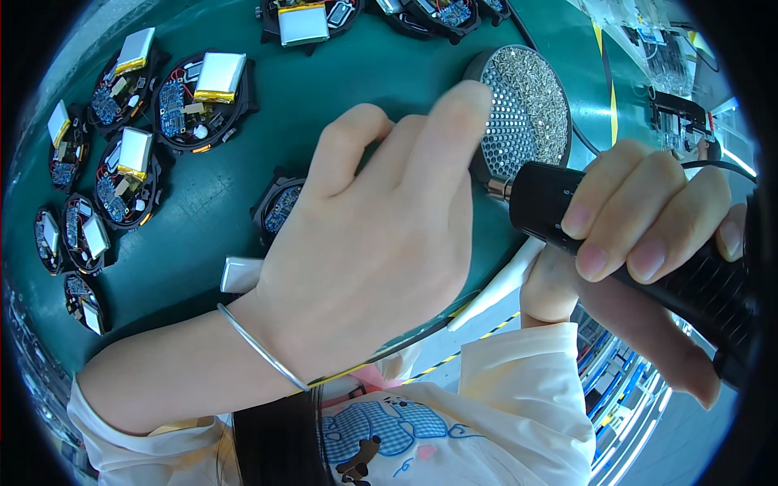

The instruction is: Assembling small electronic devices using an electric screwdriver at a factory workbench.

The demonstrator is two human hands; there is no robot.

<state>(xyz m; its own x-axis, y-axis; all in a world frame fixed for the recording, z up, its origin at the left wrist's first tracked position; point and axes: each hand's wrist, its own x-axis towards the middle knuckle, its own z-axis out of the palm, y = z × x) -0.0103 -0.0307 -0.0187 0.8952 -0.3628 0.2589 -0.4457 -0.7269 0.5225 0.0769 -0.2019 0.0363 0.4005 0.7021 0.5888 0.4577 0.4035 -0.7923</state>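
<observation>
My right hand (644, 215) is wrapped around a black electric screwdriver (536, 201), whose metal nose points left at the dish's lower rim. A round screw dish (509, 134) with a perforated plate stands at the right; loose tiny screws (539, 97) cover its upper and right part. My left hand (373, 202) is closed, back upward, its forefinger reaching the dish's left edge. The other fingertips are curled out of sight, so I cannot see what they hold. Partly hidden beneath that hand lies a round black housing (279, 206) with a blue circuit board; a silver battery (241, 275) shows by my wrist.
Several similar open housings (203, 121) with silver batteries and circuit boards lie on the green mat (203, 190) at the left, and more (312, 20) along the far edge. A black cable (585, 139) runs behind the dish. Equipment (681, 113) stands far right.
</observation>
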